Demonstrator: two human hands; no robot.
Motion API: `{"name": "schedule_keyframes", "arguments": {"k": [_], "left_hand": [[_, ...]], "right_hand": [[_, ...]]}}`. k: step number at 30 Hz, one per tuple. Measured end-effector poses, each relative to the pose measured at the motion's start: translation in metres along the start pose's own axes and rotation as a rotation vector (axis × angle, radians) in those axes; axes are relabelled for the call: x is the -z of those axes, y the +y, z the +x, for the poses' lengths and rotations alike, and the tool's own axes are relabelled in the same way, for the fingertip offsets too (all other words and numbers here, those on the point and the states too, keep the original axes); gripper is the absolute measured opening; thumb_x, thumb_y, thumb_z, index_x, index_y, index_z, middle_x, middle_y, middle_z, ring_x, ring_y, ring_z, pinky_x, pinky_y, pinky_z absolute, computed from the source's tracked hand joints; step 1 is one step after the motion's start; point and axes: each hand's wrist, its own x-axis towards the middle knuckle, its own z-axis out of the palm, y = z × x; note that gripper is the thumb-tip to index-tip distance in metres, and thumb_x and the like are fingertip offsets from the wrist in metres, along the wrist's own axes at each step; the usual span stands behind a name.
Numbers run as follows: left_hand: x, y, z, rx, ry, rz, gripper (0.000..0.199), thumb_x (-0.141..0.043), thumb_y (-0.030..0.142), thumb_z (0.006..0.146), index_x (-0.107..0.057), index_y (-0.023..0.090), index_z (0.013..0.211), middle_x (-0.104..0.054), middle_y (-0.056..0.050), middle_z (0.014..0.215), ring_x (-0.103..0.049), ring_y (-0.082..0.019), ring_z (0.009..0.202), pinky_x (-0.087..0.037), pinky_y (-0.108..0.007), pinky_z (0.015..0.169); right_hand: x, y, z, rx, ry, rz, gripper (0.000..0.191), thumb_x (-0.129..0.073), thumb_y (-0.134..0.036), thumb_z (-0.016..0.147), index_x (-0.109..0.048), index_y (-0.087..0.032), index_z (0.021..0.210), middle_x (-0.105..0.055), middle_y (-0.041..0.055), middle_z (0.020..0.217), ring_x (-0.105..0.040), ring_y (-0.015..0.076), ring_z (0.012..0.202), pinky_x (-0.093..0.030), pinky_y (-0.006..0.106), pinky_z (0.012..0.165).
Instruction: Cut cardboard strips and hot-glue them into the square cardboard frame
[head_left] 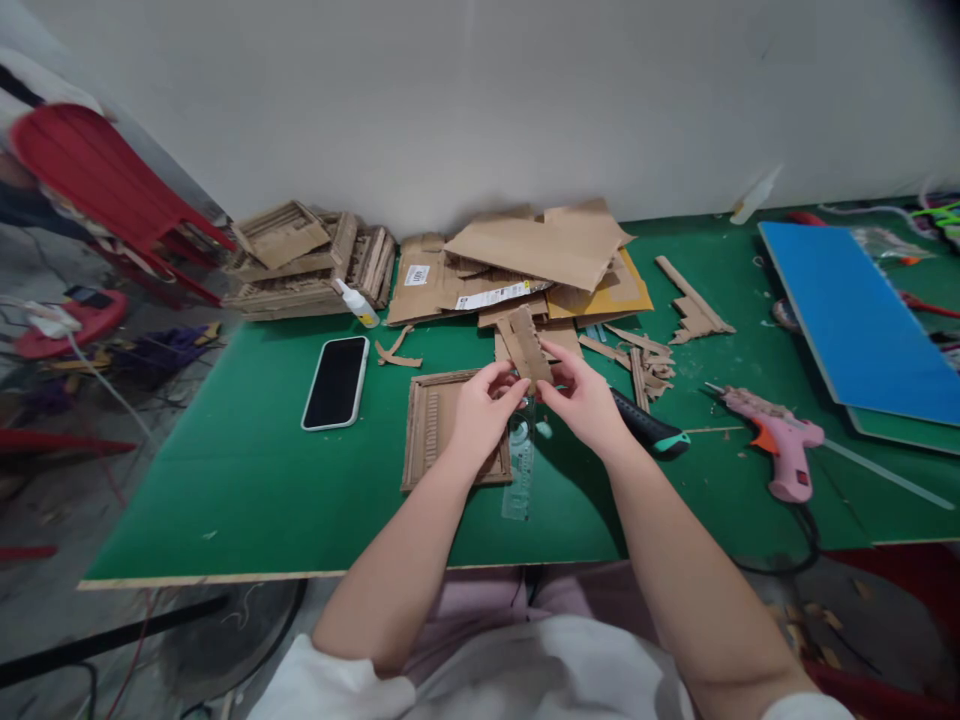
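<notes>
Over the green bench [247,480], a cardboard piece [532,348] is held up.
In the head view, it is pinched by the left hand [486,405] and right hand [586,400]; beside the ruler [517,490], the cardboard tray [409,435] appears already rimmed, the held piece not yet attached.

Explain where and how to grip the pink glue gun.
Probably by the handle, coming from the near right. The pink glue gun lies on its side, handle jutting toward the near edge of the green table; its orange trigger faces left, and its nozzle points away to the left.
</notes>
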Motion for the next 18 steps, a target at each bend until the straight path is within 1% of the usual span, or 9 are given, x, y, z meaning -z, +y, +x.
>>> {"name": "schedule_keyframes", "arguments": {"k": [3,7,12,18], "left_hand": [[0.0008,-0.0012,0.0,-0.024,-0.048,0.038,0.024,-0.064,0.025,0.068,-0.057,0.016,0.089,-0.058,0.001,0.074,-0.054,-0.009,0.064,-0.051,-0.024,0.06],[0.0019,-0.0037,-0.0003,-0.049,-0.116,0.183,0.019,-0.062,0.027,0.07,-0.055,0.017,0.085,-0.057,0.002,0.07,-0.054,-0.009,0.059,-0.048,-0.022,0.057],[0.0018,-0.004,-0.0003,-0.093,-0.08,0.307,0.016,-0.06,0.025,0.072,-0.055,0.018,0.085,-0.057,0.002,0.069,-0.055,-0.009,0.058,-0.044,-0.02,0.054],[0.001,-0.0014,-0.0011,-0.104,-0.052,0.344,0.013,-0.06,0.024,0.071,-0.052,0.018,0.078,-0.056,0.004,0.066,-0.053,-0.008,0.055,-0.042,-0.018,0.051]], "right_hand": [[0.0001,-0.0039,-0.0016,0.013,0.011,-0.048,0.055,-0.053,-0.022,0.073,-0.042,-0.026,0.127,-0.064,0.002,0.088,-0.059,0.0122,0.072,-0.052,0.029,0.068],[0.001,-0.0049,-0.0027,0.023,0.019,-0.092,0.058,-0.052,-0.021,0.073,-0.039,-0.028,0.129,-0.062,0.0007,0.084,-0.059,0.0117,0.07,-0.052,0.029,0.069],[0.0002,-0.0034,-0.0029,0.036,0.004,-0.123,0.063,-0.051,-0.019,0.073,-0.034,-0.03,0.133,-0.06,0.0002,0.084,-0.058,0.0114,0.071,-0.052,0.029,0.068],[-0.0009,-0.0033,-0.0033,0.032,-0.008,-0.064,0.064,-0.052,-0.019,0.073,-0.033,-0.03,0.133,-0.061,0.0009,0.087,-0.059,0.0116,0.073,-0.052,0.03,0.071]]}}
